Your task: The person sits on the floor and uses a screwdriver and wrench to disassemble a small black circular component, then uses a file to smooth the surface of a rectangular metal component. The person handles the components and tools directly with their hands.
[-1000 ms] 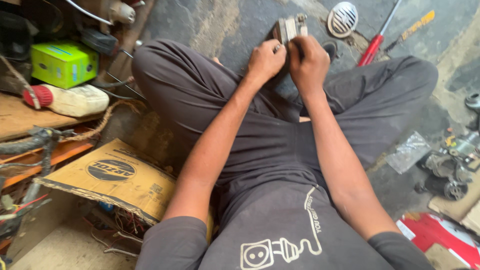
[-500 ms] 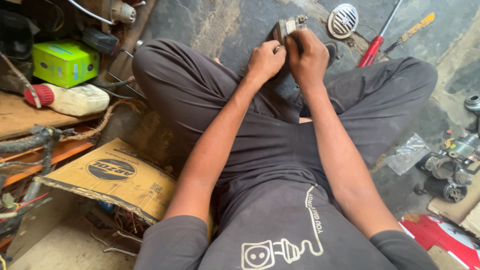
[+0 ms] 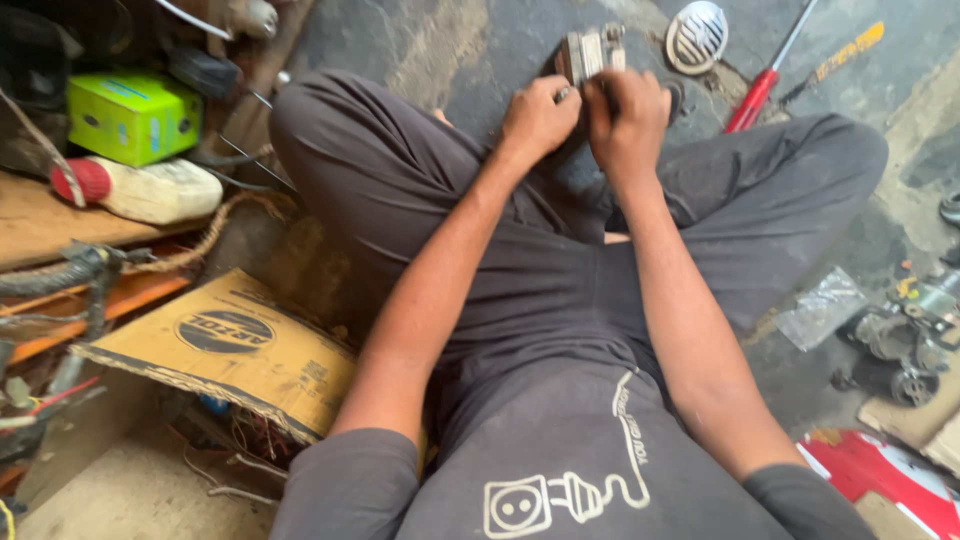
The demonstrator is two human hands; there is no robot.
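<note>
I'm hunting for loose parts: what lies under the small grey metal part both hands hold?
Dark concrete floor shows around the metal part; directly beneath, the left hand and right hand hide everything.

Both hands, left (image 3: 538, 118) and right (image 3: 628, 122), curl closed together, arms outstretched.

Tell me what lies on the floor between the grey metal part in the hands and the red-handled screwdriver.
In the head view, a round white slotted cover lies between the grey metal part and the red-handled screwdriver; otherwise bare concrete.

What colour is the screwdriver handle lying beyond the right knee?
Red, on the screwdriver with its bare metal shaft, seen in the head view.
</note>
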